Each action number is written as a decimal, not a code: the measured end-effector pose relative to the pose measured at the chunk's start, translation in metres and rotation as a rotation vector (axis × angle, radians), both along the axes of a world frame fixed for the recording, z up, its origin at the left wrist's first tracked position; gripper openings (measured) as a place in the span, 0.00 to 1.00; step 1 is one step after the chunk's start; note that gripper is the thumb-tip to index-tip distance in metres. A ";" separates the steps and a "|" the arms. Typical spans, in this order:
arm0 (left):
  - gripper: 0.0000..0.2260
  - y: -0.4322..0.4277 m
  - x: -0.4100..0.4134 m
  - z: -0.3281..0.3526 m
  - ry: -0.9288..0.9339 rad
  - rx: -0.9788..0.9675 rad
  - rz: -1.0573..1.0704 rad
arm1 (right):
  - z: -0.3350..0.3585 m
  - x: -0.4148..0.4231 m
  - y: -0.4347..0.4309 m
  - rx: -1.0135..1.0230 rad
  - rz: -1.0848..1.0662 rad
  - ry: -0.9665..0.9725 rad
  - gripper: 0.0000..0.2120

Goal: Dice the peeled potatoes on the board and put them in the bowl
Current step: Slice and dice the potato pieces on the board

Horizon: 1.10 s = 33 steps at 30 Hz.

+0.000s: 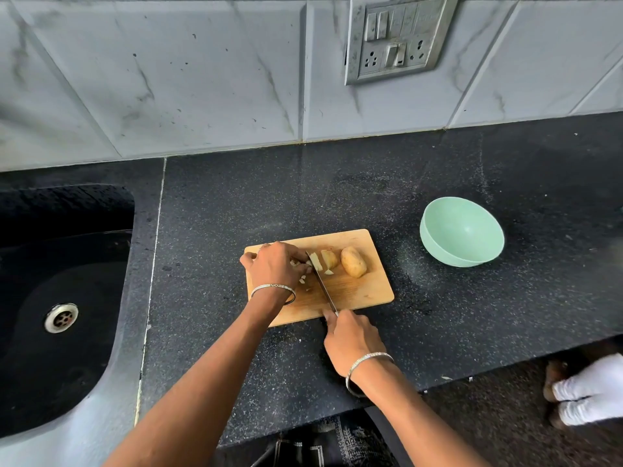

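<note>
A wooden cutting board (364, 291) lies on the black counter. On it a whole peeled potato (353, 261) rests at the right, with a cut potato piece (328, 258) and a slice (316, 261) beside it. My left hand (274, 264) presses down on potato pieces (302, 280) at the board's left, mostly hiding them. My right hand (350, 338) grips the handle of a knife (323, 288) at the board's near edge, the blade running up between my left fingers and the slice. A mint-green bowl (462, 232) stands to the right, holding nothing.
A black sink (60, 298) with a steel drain is sunk into the counter at the left. A tiled wall with a switch plate (397, 38) stands behind. The counter's front edge runs at lower right, with a person's white-socked feet (586, 392) on the floor below it.
</note>
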<state>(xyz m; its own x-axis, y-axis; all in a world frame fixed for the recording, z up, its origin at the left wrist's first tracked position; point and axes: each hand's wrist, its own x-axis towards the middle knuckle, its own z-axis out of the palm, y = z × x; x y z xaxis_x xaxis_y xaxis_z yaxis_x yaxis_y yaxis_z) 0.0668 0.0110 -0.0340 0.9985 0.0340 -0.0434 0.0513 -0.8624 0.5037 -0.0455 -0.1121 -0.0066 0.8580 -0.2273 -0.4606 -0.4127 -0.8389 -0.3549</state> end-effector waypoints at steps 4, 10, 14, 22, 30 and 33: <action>0.02 -0.001 -0.003 0.002 -0.026 0.013 0.039 | 0.003 -0.022 -0.016 0.003 0.035 0.016 0.22; 0.05 0.002 -0.005 0.006 -0.045 -0.001 0.059 | 0.019 -0.022 -0.034 0.008 0.035 -0.019 0.22; 0.04 0.004 -0.008 0.010 -0.040 -0.006 0.064 | 0.014 -0.008 -0.029 -0.003 0.020 -0.080 0.21; 0.03 0.010 -0.013 0.007 -0.099 -0.042 0.081 | -0.005 -0.005 -0.011 0.026 0.052 -0.058 0.20; 0.05 0.009 -0.016 0.008 -0.103 -0.079 0.070 | 0.001 -0.004 -0.009 -0.011 0.065 -0.154 0.20; 0.07 0.009 -0.015 0.006 -0.098 -0.085 0.039 | 0.001 -0.003 -0.008 0.011 0.080 -0.157 0.19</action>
<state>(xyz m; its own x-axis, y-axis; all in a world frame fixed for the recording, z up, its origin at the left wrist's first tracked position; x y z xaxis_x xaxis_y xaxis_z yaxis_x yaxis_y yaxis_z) 0.0516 0.0196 -0.0277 0.9961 0.0735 0.0495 0.0313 -0.8147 0.5791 -0.0485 -0.1202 -0.0057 0.9349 -0.1506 -0.3214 -0.2831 -0.8626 -0.4192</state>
